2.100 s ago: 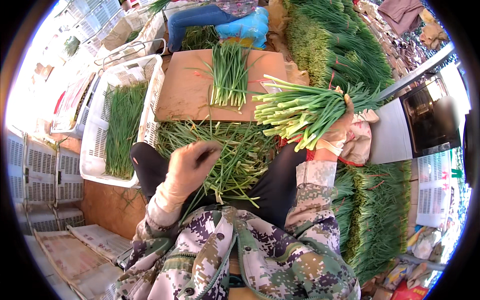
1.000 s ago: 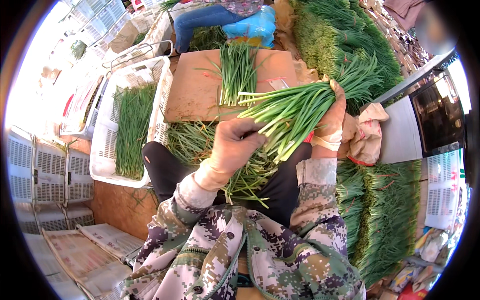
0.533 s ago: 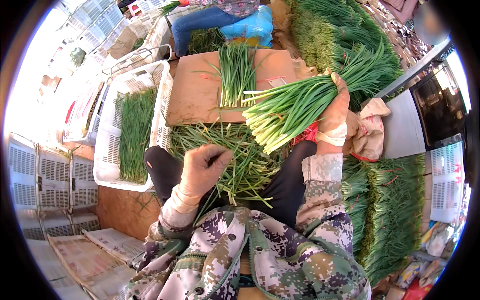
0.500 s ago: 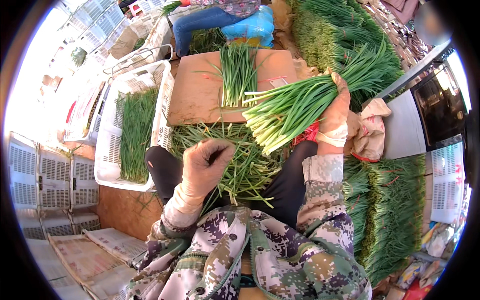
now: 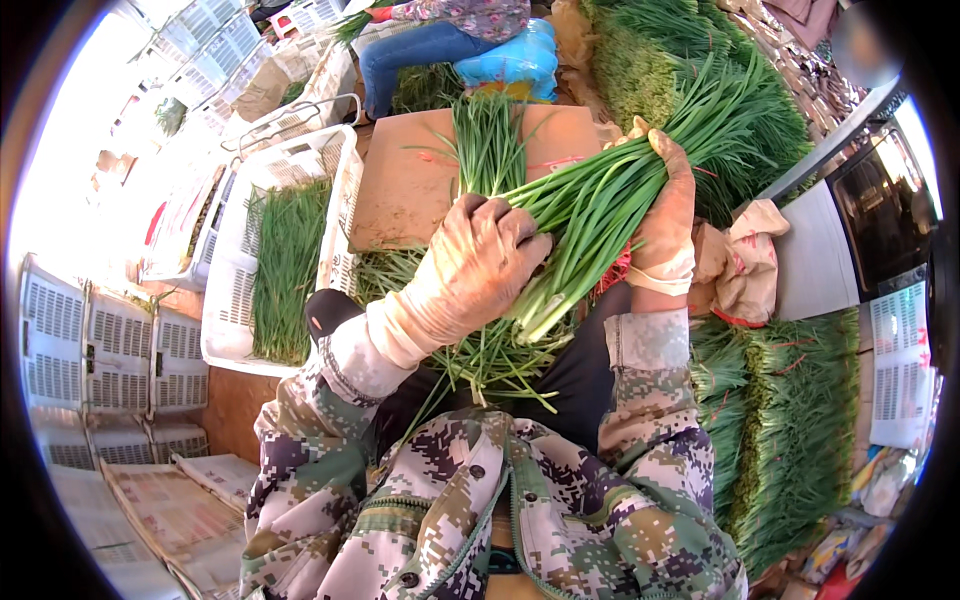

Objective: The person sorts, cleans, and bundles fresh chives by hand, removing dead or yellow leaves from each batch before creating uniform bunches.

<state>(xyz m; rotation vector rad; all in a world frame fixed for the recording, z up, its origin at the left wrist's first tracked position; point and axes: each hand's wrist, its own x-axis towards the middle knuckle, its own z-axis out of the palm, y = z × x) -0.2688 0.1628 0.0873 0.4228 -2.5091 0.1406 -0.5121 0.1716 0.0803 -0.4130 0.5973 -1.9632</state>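
Observation:
My right hand (image 5: 672, 215), in a soiled, skin-toned glove, is wrapped round a large bunch of garlic chives (image 5: 610, 205). The pale stem ends point down and left, the green leaves up and right. Against those pale ends is my left hand (image 5: 480, 262), gloved too, its fingers curled closed on some stalks; the fingertips are partly hidden. Beyond it, a smaller pile of chives (image 5: 490, 150) lies on a brown board (image 5: 400, 190). Loose chive stalks (image 5: 500, 360) are heaped between my knees, under my hands.
A white plastic crate (image 5: 225, 300) with chives stands left of the board. Stacked chive bundles (image 5: 790, 430) lie at right, with more at the far right. Red ties (image 5: 615, 268) hang beside my right hand. Another person in jeans (image 5: 425, 55) sits beyond the board. Pale crates (image 5: 120, 350) line the left.
My left hand has moved up and right from above the loose stalks to the stem ends of the bunch. The bunch in my right hand has tilted more steeply downward.

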